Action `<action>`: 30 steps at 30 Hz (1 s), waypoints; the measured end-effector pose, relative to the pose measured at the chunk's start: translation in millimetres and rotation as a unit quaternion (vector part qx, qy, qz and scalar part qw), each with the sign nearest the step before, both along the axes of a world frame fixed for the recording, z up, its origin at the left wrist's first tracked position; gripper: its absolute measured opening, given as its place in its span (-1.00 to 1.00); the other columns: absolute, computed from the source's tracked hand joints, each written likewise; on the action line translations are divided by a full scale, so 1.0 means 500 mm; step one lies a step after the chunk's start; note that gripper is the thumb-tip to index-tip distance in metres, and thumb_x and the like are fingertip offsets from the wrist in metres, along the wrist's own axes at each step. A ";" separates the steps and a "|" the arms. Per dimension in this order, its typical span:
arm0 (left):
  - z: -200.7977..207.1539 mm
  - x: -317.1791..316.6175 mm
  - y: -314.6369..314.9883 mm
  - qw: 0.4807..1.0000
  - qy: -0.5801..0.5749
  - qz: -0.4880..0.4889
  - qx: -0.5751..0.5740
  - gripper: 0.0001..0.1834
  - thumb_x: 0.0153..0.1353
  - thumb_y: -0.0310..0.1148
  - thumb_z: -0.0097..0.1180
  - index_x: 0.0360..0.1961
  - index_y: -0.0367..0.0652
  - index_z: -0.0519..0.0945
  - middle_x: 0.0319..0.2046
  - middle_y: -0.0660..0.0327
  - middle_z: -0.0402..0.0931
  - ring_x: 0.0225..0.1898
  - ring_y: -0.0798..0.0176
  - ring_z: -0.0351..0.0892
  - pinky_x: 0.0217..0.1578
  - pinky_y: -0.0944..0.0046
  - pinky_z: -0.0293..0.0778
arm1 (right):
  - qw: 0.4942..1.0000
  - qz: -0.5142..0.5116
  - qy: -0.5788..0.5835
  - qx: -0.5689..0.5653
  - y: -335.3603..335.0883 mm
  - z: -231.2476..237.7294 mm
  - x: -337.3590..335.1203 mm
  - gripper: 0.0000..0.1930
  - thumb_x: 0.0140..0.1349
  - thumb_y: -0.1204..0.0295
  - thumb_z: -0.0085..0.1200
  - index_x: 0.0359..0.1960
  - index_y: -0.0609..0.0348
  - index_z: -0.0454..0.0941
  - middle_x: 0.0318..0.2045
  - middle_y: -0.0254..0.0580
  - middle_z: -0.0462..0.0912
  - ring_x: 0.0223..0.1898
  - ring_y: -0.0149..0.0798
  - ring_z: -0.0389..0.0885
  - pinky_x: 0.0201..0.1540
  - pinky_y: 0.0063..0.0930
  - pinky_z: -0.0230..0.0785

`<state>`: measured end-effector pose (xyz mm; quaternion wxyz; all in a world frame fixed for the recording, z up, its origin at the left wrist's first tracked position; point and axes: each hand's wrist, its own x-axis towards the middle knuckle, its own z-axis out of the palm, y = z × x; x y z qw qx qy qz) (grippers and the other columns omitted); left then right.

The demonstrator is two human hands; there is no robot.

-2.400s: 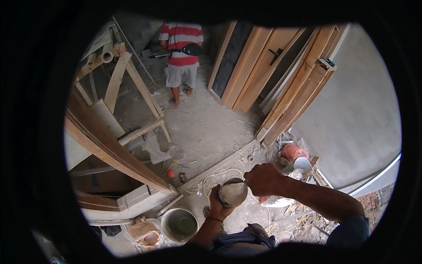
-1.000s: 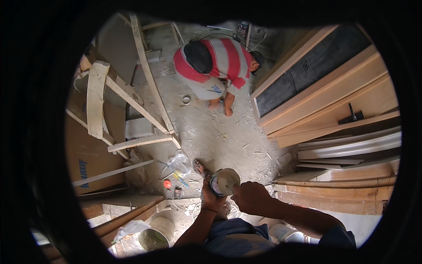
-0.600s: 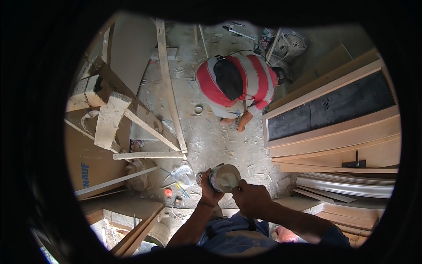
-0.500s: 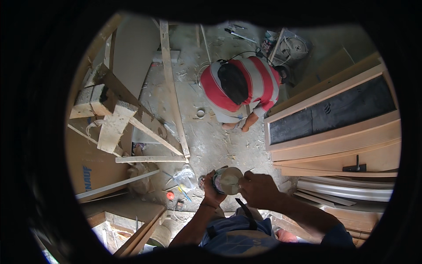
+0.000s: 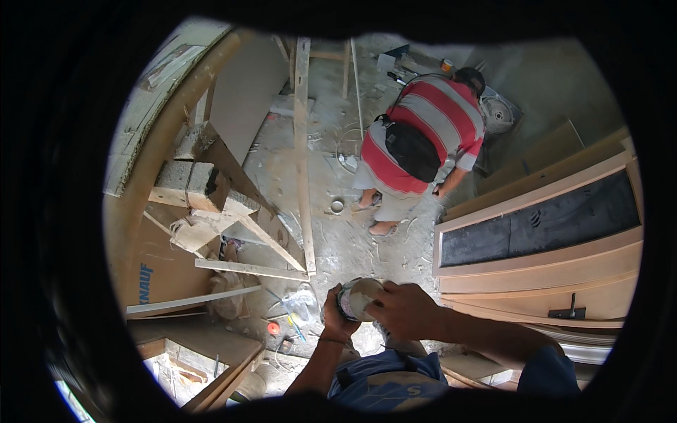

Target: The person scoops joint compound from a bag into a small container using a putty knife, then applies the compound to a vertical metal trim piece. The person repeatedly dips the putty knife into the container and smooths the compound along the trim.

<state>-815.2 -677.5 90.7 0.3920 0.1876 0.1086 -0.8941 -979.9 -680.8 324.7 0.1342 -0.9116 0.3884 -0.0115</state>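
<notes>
In front of my body, my left hand point(image 5: 340, 315) is wrapped round the side of a round can point(image 5: 350, 299) with a patterned wall and a pale beige top. The can is tilted so that its top faces me. My right hand point(image 5: 407, 310) is closed, with bent fingers pressed at the can's right rim and over its top. Whatever those fingers may pinch is hidden. I cannot tell whether the pale surface is a lid or the can's contents.
Ahead, a person in a striped shirt point(image 5: 436, 130) bends over near a small round container point(image 5: 337, 206). Wooden framing point(image 5: 305, 162) stands left of centre. Framed door panels point(image 5: 539, 225) lie at right. A plastic bag point(image 5: 302, 304) and a red round piece point(image 5: 273, 328) lie on the floor.
My right hand has moved left, further over the can's top. The other person has turned and shifted to the right and away. The whole view has swung slightly.
</notes>
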 end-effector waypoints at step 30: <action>0.053 -0.153 -0.055 0.994 -0.024 0.102 -0.009 -0.26 0.39 0.18 -0.05 0.33 -0.20 0.53 0.28 -0.07 0.56 0.30 -0.14 0.52 0.37 -0.17 0.38 | 0.964 -0.259 -0.063 -0.002 -0.007 0.014 -0.121 -0.81 0.29 0.30 0.19 -0.19 0.14 0.65 -0.36 0.00 0.62 -0.35 0.08 0.73 -0.31 -0.03 0.61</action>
